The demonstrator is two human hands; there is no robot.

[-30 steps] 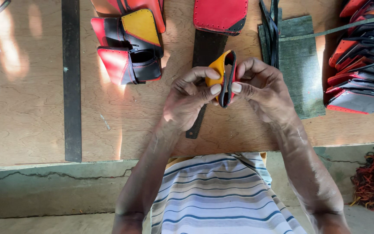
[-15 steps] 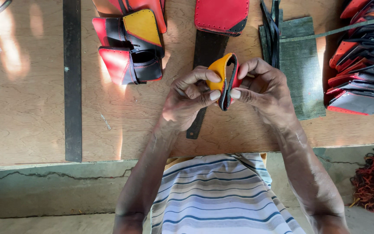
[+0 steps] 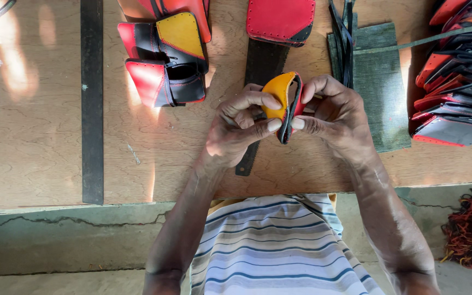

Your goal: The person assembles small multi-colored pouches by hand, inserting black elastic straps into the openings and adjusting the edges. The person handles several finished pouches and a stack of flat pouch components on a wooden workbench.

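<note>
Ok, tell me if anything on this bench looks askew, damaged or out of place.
Nothing stands out. Both hands, left hand and right hand, pinch a yellow, red and black leather piece over the wooden bench; the other leather pieces lie loosely overlapped, none torn.

One head-worn camera looks steeply down, close above the wooden workbench (image 3: 55, 136).

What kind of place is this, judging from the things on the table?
Probably a small leather-goods workshop. Both hands, left hand and right hand, hold a yellow, red and black leather piece over a plywood table. Similar stitched pieces lie nearby, a stack of them at the right, beside a metal ruler.
</note>
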